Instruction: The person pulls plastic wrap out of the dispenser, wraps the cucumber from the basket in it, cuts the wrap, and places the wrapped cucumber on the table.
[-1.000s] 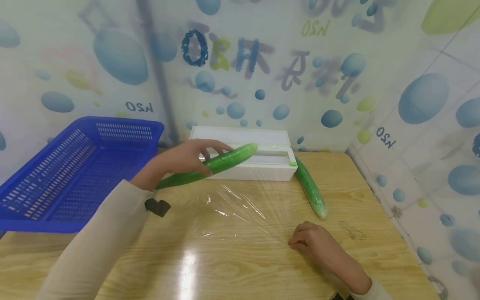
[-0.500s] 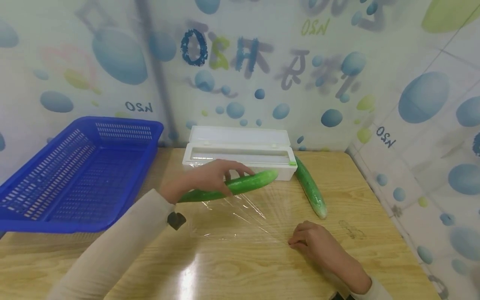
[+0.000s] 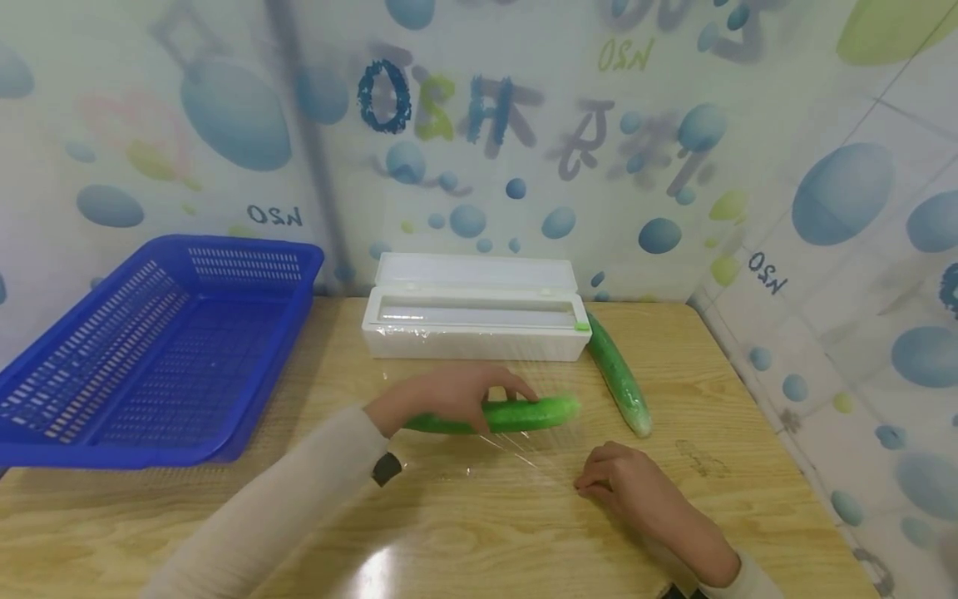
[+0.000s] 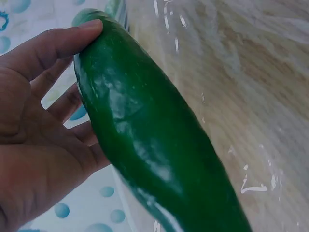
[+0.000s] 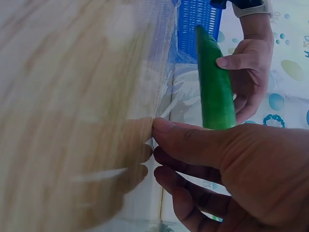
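My left hand (image 3: 460,398) grips a green cucumber (image 3: 535,413) between thumb and fingers, over a sheet of clear plastic wrap (image 3: 516,462). In the left wrist view the thumb lies on top of the cucumber (image 4: 149,125) and the fingers reach behind it. Low on the right, my right hand (image 3: 636,491) pinches the near right corner of the wrap. Thumb and fingertips meet at the film's edge in the right wrist view, where the hand (image 5: 207,159) shows close up. From the white wrap dispenser (image 3: 479,343), its lid raised, the film stretches toward me.
A second cucumber (image 3: 621,378) lies on the wooden table (image 3: 711,466), right of the dispenser. At the left stands a blue plastic basket (image 3: 224,424). Behind the table rises a wall (image 3: 464,183) with a bubble pattern, and another wall (image 3: 853,274) borders the right side.
My left hand has brought the cucumber from in front of the dispenser toward me and to the right, lower over the wrap, turning it nearly level. The right hand has stayed in place.
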`<state>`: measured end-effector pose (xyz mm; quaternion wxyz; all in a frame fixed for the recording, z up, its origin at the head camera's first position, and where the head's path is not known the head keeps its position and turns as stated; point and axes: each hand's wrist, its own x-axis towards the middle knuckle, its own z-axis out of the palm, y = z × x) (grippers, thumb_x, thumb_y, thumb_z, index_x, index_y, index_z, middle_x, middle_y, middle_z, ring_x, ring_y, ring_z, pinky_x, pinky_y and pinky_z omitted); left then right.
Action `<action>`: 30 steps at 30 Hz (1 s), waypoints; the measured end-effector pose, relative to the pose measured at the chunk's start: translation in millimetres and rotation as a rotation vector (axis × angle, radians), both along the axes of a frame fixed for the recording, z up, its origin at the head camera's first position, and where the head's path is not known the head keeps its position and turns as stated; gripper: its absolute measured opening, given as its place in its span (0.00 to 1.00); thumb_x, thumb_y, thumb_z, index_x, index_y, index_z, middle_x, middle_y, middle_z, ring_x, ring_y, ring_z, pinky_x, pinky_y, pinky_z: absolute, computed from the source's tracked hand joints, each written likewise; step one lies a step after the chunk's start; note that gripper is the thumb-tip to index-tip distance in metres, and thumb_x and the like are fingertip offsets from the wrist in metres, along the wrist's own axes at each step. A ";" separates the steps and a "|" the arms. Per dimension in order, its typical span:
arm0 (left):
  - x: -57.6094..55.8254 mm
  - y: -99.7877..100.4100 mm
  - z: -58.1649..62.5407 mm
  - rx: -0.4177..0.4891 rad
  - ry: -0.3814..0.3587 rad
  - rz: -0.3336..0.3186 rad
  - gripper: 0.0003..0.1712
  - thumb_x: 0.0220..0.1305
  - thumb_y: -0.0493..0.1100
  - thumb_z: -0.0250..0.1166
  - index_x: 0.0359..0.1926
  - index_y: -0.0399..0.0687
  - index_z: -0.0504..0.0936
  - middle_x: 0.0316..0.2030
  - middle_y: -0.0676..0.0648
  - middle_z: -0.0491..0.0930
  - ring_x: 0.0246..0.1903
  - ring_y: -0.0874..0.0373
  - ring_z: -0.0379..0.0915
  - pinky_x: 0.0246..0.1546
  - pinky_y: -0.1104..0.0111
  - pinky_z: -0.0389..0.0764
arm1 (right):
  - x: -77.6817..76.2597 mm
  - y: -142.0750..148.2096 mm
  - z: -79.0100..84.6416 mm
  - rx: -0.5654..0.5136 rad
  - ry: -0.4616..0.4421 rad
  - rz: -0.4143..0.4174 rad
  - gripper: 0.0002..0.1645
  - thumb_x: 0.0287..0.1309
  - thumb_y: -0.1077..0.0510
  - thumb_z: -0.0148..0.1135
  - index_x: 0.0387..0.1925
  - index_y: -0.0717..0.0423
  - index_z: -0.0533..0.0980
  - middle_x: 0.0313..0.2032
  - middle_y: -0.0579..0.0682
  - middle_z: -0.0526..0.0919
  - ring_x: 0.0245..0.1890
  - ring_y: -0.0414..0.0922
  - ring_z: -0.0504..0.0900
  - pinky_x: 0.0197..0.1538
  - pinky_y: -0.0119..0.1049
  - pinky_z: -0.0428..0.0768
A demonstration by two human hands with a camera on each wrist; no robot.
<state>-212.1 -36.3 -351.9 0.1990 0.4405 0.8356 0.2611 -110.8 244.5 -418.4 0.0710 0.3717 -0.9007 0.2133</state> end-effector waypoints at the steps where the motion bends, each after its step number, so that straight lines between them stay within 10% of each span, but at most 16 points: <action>1: 1.2 2.0 -1.8 -0.021 0.004 0.001 0.43 0.42 0.30 0.75 0.61 0.59 0.75 0.49 0.54 0.76 0.42 0.58 0.72 0.38 0.69 0.75 | 0.3 -0.1 0.6 0.000 0.000 0.003 0.09 0.42 0.65 0.75 0.27 0.49 0.86 0.28 0.36 0.79 0.30 0.34 0.76 0.33 0.27 0.77; 30: 11.8 10.1 -22.8 -0.091 -0.093 -0.076 0.43 0.40 0.28 0.76 0.60 0.57 0.76 0.48 0.51 0.78 0.45 0.58 0.73 0.45 0.71 0.73 | 0.0 0.6 0.9 0.014 -0.031 -0.005 0.08 0.44 0.65 0.74 0.27 0.50 0.86 0.29 0.36 0.80 0.31 0.34 0.76 0.33 0.27 0.77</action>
